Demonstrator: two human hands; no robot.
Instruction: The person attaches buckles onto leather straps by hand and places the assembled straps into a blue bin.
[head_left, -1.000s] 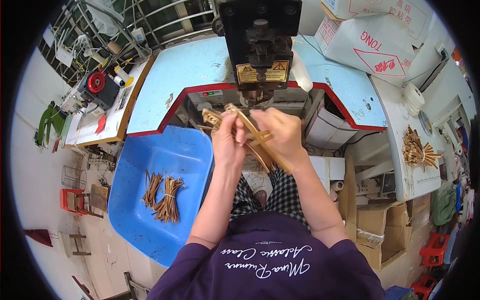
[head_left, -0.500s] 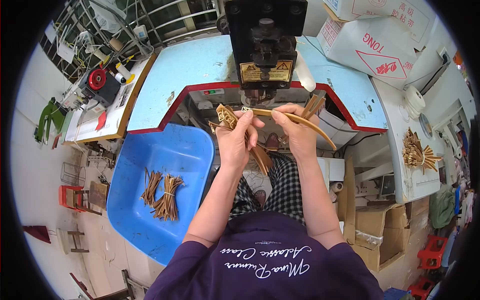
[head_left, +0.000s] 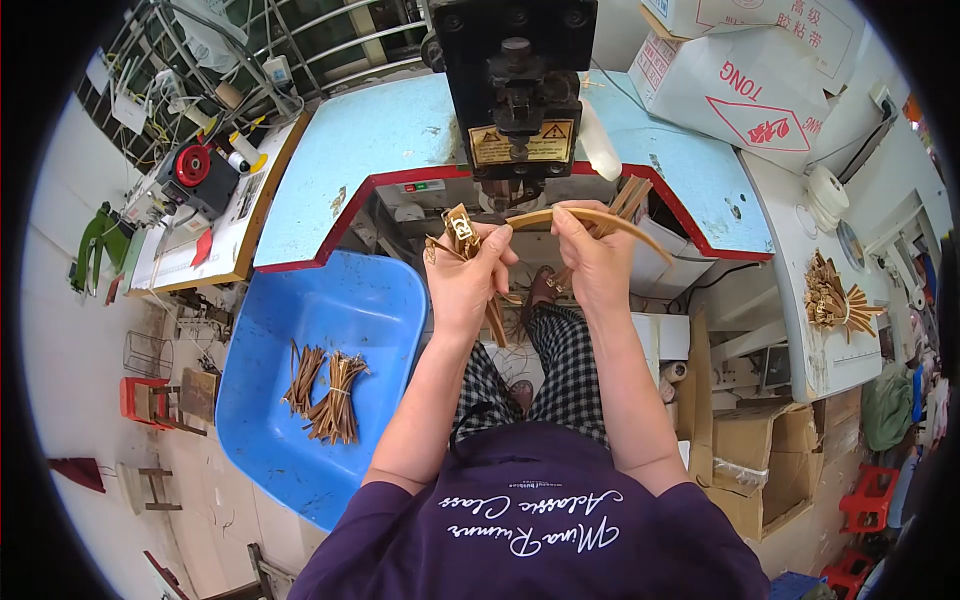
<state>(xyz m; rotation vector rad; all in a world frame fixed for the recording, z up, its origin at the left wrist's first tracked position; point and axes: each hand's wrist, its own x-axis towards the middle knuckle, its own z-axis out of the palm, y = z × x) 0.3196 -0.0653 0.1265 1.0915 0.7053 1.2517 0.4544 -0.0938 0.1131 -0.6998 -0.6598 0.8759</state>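
My left hand (head_left: pixel 468 275) is closed around several brown leather straps with gold buckles (head_left: pixel 462 230), whose lower ends hang beneath it. Thumb and finger of that hand also pinch one end of a single tan strap (head_left: pixel 536 217). This strap bridges the gap to my right hand (head_left: pixel 592 248), which is closed on it, and its far end curves out to the right. More brown straps (head_left: pixel 630 196) stick up behind my right fingers. Just above the hands is the head of a black machine (head_left: pixel 518 100) with a yellow warning label.
A blue tub (head_left: pixel 235 400) at left holds tied strap bundles (head_left: pixel 338 398). The light-blue worktop (head_left: pixel 390 125) has a red cut-out edge around my hands. At right, another strap bundle (head_left: pixel 838 295) lies on a white table; cardboard boxes (head_left: pixel 765 470) stand below.
The buckle end of the single strap, seen between my hands before, no longer shows there. The strap now arches higher, and the loose straps by my right hand point further up.
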